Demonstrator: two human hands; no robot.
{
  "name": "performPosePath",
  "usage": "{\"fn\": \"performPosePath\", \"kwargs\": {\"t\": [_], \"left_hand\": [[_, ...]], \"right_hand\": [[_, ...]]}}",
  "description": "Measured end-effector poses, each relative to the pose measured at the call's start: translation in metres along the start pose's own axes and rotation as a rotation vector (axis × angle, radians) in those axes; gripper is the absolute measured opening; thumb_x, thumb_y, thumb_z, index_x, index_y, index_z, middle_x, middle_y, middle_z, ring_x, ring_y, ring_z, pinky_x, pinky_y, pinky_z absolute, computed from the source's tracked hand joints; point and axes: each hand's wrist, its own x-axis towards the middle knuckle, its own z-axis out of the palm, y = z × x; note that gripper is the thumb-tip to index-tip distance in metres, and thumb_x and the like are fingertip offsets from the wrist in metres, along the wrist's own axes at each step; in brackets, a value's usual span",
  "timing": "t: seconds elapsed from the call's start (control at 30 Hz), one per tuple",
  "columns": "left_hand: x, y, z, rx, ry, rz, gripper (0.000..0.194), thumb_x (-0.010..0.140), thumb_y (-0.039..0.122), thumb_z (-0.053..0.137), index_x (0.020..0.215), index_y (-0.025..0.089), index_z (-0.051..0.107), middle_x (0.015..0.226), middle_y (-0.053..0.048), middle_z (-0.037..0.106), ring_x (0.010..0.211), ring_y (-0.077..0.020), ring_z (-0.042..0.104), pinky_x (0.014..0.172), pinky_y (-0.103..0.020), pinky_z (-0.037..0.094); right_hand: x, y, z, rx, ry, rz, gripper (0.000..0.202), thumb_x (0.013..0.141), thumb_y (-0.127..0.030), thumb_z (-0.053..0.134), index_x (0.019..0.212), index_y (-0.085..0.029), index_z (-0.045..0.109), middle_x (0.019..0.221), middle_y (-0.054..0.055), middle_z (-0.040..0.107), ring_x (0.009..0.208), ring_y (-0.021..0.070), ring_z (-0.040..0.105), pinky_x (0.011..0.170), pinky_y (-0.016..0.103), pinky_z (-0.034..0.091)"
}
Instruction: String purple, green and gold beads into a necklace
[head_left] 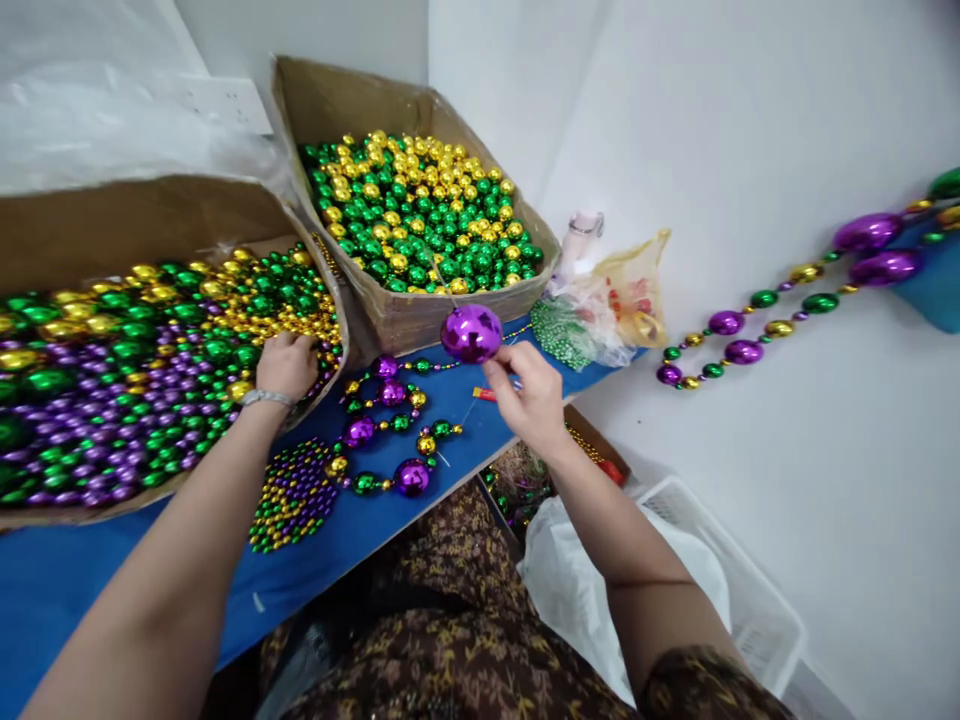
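Observation:
My right hand (pixel 529 395) pinches a large shiny purple bead (pixel 471 334) between thumb and fingers, above the table's edge. A thin wire sticks up from the bead's top. Down in the left cardboard box (pixel 202 195), my left hand (pixel 286 365) has its fingers curled among small gold beads (pixel 307 318); the fingertips and anything in them are hidden. Between the hands, a strung bead garland (pixel 360 432) of purple, green and gold lies in loops on the blue table (pixel 375 525). Beside my right fingers is a small red and yellow item (pixel 486 394).
A second box (pixel 450 305) behind holds green and gold beads. A patch of small beads (pixel 296 495) lies on the table. Plastic bags (pixel 630 300) and a pale bottle (pixel 581 240) stand at the back. A finished-looking garland (pixel 742 350) hangs right, above a white basket (pixel 765 600).

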Motion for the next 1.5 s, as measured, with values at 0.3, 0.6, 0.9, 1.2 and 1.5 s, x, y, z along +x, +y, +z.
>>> {"fn": "performPosePath", "kwargs": {"t": [0.3, 0.6, 0.9, 1.2, 1.5], "left_hand": [[-0.027, 0.026, -0.020, -0.127, 0.220, 0.035, 0.033, 0.088, 0.032, 0.044, 0.108, 0.014, 0.064, 0.118, -0.017, 0.055, 0.112, -0.0306, 0.049, 0.096, -0.043, 0.039], [-0.091, 0.088, -0.039, -0.355, 0.258, 0.287, 0.023, 0.090, 0.026, 0.049, 0.106, 0.018, 0.063, 0.112, -0.012, 0.060, 0.109, -0.0246, 0.054, 0.094, -0.041, 0.045], [-0.165, 0.156, -0.003, -0.227, -0.089, 0.493, 0.033, 0.086, 0.028, 0.056, 0.118, 0.021, 0.059, 0.127, -0.016, 0.055, 0.115, -0.0300, 0.051, 0.093, -0.046, 0.045], [-0.181, 0.149, 0.002, -0.168, -0.162, 0.511, 0.033, 0.085, 0.017, 0.054, 0.118, 0.023, 0.058, 0.131, -0.013, 0.054, 0.109, -0.0280, 0.055, 0.088, -0.044, 0.047], [-0.178, 0.150, -0.002, -0.148, -0.171, 0.495, 0.032, 0.088, 0.030, 0.054, 0.118, 0.021, 0.057, 0.131, -0.015, 0.052, 0.115, -0.0306, 0.051, 0.093, -0.047, 0.044]], "right_hand": [[0.020, 0.001, 0.003, -0.009, -0.011, -0.034, 0.015, 0.093, -0.030, 0.048, 0.088, -0.020, 0.057, 0.080, 0.001, 0.059, 0.073, 0.0126, 0.054, 0.066, 0.028, 0.044], [0.016, 0.008, 0.008, 0.009, -0.011, -0.061, 0.014, 0.094, -0.029, 0.048, 0.087, -0.019, 0.057, 0.080, 0.001, 0.059, 0.075, 0.0131, 0.056, 0.066, 0.028, 0.044], [0.015, 0.015, 0.007, -0.029, 0.004, -0.079, 0.013, 0.093, -0.028, 0.048, 0.089, -0.020, 0.058, 0.081, 0.002, 0.060, 0.075, 0.0136, 0.056, 0.066, 0.028, 0.044], [0.013, 0.022, 0.008, -0.075, 0.022, -0.109, 0.012, 0.093, -0.027, 0.049, 0.090, -0.020, 0.059, 0.082, 0.002, 0.062, 0.077, 0.0147, 0.058, 0.068, 0.029, 0.046], [0.010, 0.023, 0.014, -0.067, 0.000, -0.134, 0.011, 0.092, -0.025, 0.050, 0.090, -0.020, 0.059, 0.081, 0.002, 0.062, 0.077, 0.0143, 0.057, 0.068, 0.029, 0.044]]}}
